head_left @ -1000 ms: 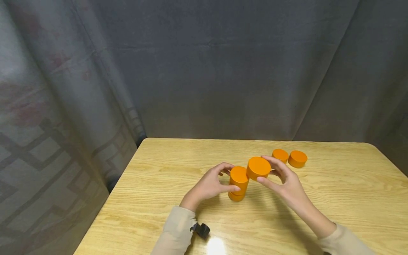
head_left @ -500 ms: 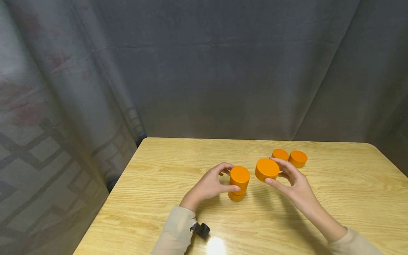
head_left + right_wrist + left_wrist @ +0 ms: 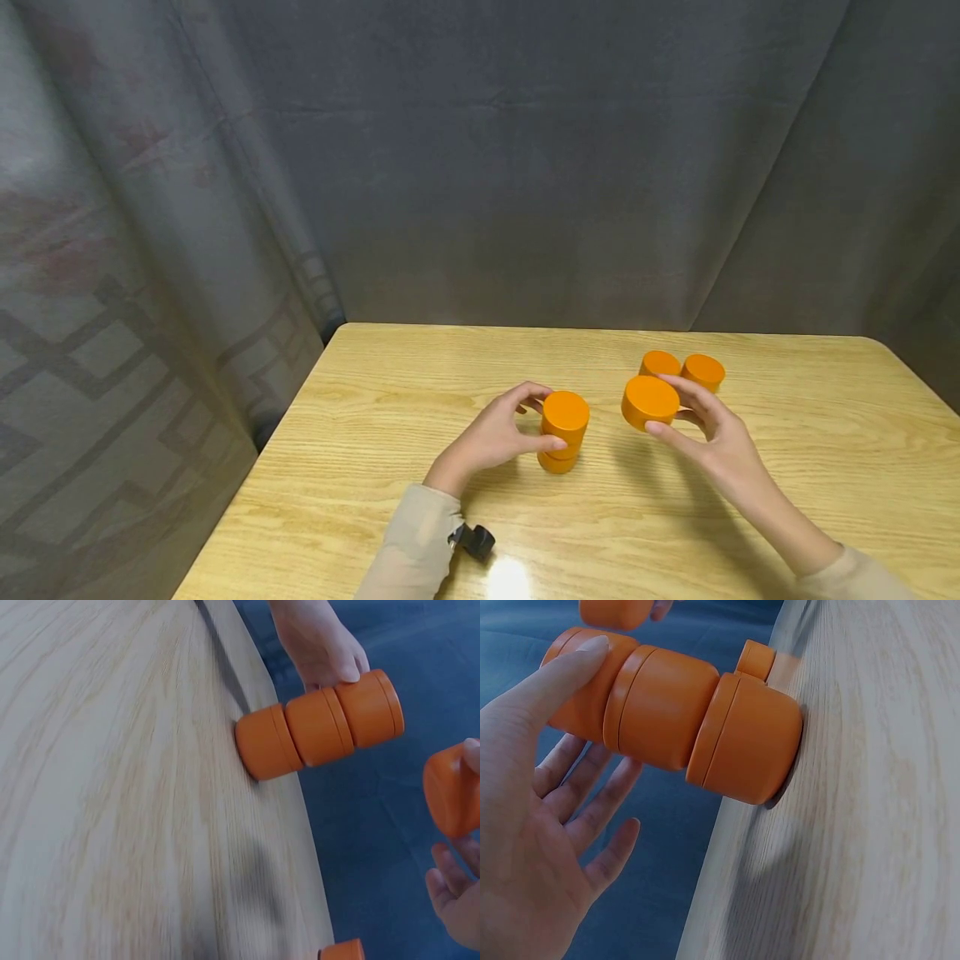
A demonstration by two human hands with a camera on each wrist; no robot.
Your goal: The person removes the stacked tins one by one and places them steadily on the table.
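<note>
Three round orange lidded jars stand in an upright stack (image 3: 565,417) on the wooden table. In the left wrist view the top jar (image 3: 585,701) lies between the thumb and fingers of my left hand (image 3: 491,433), which steadies it from the left side. The middle jar (image 3: 667,705) and bottom jar (image 3: 746,742) sit beneath it. To the right of the stack, my right hand (image 3: 720,446) grips another orange jar (image 3: 649,402) in the air, thumb in front and fingers behind. That held jar (image 3: 450,791) is apart from the stack in the right wrist view.
Two more orange jars stand at the back right, a left one (image 3: 660,362) partly behind the held jar and a right one (image 3: 703,371) beside it. A black wrist mount (image 3: 476,542) juts from the left sleeve. Dark curtains (image 3: 495,167) hang behind the wooden table (image 3: 390,375).
My right hand has carried its jar rightward, away from the top of the stack, so a gap now separates them. The left hand and the stack have stayed in place.
</note>
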